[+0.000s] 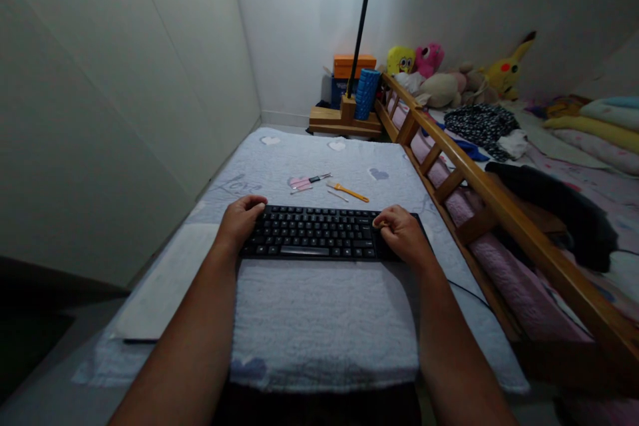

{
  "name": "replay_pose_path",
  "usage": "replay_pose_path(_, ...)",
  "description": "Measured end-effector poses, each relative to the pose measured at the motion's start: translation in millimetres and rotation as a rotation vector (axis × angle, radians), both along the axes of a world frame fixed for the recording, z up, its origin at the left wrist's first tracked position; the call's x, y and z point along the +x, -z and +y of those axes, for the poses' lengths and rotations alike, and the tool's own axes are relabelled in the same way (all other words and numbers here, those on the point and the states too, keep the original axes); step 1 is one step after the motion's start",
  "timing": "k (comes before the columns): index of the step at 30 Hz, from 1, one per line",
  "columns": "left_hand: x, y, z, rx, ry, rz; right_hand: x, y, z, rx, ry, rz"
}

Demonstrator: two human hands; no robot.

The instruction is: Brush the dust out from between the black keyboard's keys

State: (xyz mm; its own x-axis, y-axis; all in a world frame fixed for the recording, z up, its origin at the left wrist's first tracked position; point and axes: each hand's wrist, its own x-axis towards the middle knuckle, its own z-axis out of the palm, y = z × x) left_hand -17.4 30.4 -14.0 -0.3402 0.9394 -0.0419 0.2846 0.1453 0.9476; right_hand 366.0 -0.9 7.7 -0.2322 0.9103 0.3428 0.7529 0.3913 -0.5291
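A black keyboard (319,233) lies flat on the light blue cloth in front of me. My left hand (242,218) grips its left end, thumb at the upper left corner. Over the keyboard's right part, my right hand (399,229) pinches a small beige piece (381,223), too small to name for certain. Beyond the keyboard lie a yellow-orange brush (352,193), a cotton swab (338,196), a dark-handled thin tool (314,180) and another thin swab-like stick (301,191).
A wooden bed rail (464,166) runs along the right side, with plush toys and clothes behind it. A flat whitish board (164,286) lies at the left. A black pole (362,26) stands at the back. The keyboard's cable (472,294) trails right.
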Motion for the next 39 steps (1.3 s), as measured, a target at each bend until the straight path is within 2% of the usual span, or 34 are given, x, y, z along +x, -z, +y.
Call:
replay_pose_path(6,-0.5,1.2,0.6,0.008,-0.005,0.012,-6.9,0.5,-3.5,-0.05,-0.049,-0.071)
replay_pose_path(12,0.7,-1.3,-0.5,0.006,0.008,0.039,8.2,1.9,-1.9,-0.091,0.012,-0.148)
replay_pose_path(19,-1.8,2.4,-1.3,0.013,0.012,0.048,23.7,-1.6,-0.7,-0.152,0.106,-0.206)
replay_pose_path(24,3.2,-1.5,-4.3,0.023,-0.021,0.09,9.1,-2.9,-6.9,-0.095,0.046,-0.115)
replay_pose_path(28,7.1,-5.8,-7.0,0.01,-0.037,0.117,-3.8,2.7,-9.1,-0.03,-0.014,-0.063)
replay_pose_path(33,8.4,-6.3,-7.4,-0.006,-0.071,0.102,0.4,13.0,-7.7,0.021,0.026,-0.108)
replay_pose_path(39,8.6,-5.5,-7.1,-0.016,-0.1,0.136,17.9,16.1,-8.6,0.035,0.131,-0.182)
